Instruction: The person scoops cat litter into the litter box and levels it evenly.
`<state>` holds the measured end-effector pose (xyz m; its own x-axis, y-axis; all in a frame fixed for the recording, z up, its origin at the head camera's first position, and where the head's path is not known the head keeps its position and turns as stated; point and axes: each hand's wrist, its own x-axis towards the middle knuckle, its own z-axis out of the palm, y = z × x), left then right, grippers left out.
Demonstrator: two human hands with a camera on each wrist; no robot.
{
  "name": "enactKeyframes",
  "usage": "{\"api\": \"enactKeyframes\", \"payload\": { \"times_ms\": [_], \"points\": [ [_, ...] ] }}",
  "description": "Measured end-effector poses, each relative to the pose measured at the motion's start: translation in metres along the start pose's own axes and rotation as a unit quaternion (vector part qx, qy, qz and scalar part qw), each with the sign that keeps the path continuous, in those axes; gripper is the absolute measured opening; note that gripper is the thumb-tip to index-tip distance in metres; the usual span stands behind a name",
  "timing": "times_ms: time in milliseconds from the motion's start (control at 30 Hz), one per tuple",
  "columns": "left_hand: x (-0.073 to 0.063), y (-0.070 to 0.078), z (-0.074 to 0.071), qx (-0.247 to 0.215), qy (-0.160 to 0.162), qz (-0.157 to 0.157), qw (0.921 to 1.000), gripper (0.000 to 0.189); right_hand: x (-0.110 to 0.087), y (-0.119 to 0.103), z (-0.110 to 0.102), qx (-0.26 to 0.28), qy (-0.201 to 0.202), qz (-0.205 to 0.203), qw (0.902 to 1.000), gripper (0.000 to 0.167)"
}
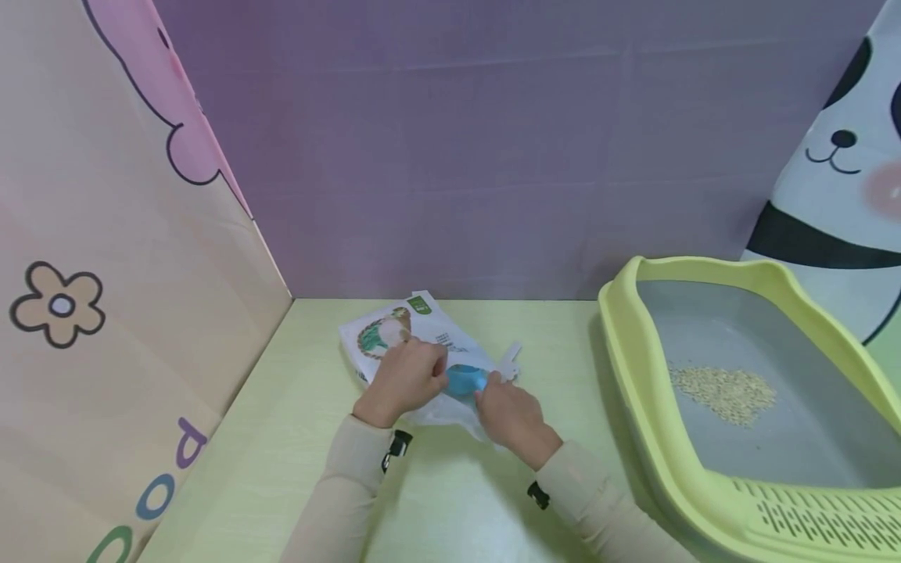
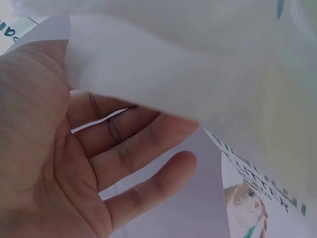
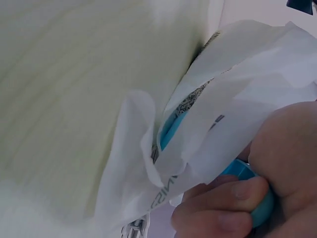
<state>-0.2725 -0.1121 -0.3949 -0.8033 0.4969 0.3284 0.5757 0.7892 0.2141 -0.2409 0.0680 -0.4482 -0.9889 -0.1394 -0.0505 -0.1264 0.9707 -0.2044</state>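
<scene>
A white cat litter bag point(image 1: 457, 338) with a printed picture lies on the table point(image 1: 450, 500), against its far side. My left hand point(image 1: 408, 379) is over the bag's near part. In the left wrist view, white film covers the thumb, and the fingers point(image 2: 143, 148) curl at the film's edge, holding it. A blue scoop point(image 1: 466, 380) has its handle in my right hand point(image 1: 512, 414). From the right wrist view, the scoop's blue edge point(image 3: 173, 130) shows inside the bag's opening, and the curled fingers point(image 3: 223, 201) grip the handle.
To the right stands a yellow-green litter tray point(image 1: 622, 344) with a grey floor and a patch of pale litter pellets point(image 1: 728, 393). A purple backdrop point(image 1: 457, 156) closes the back, and a printed panel point(image 1: 141, 258) borders the left side.
</scene>
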Motion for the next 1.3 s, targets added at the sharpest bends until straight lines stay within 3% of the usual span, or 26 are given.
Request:
{"api": "enactKeyframes", "payload": {
  "times_ms": [233,767,1000,1300],
  "points": [
    [0.000,0.001,-0.001,0.001,0.005,0.002,1.0000,0.019,-0.001,0.002,0.005,0.022,-0.023,0.001,0.9995,0.065],
    [0.000,0.000,-0.002,-0.007,-0.001,-0.004,1.0000,0.018,-0.022,0.012,-0.002,0.012,-0.025,0.002,0.9996,0.068],
    [-0.001,-0.001,-0.002,-0.010,-0.004,-0.002,0.9999,0.019,-0.032,0.016,-0.005,0.034,-0.026,-0.005,0.9991,0.067],
    [-0.001,0.000,-0.002,-0.011,-0.005,0.000,0.9999,0.019,-0.039,0.021,-0.007,0.104,-0.024,-0.015,0.9942,0.042]
  ]
}}
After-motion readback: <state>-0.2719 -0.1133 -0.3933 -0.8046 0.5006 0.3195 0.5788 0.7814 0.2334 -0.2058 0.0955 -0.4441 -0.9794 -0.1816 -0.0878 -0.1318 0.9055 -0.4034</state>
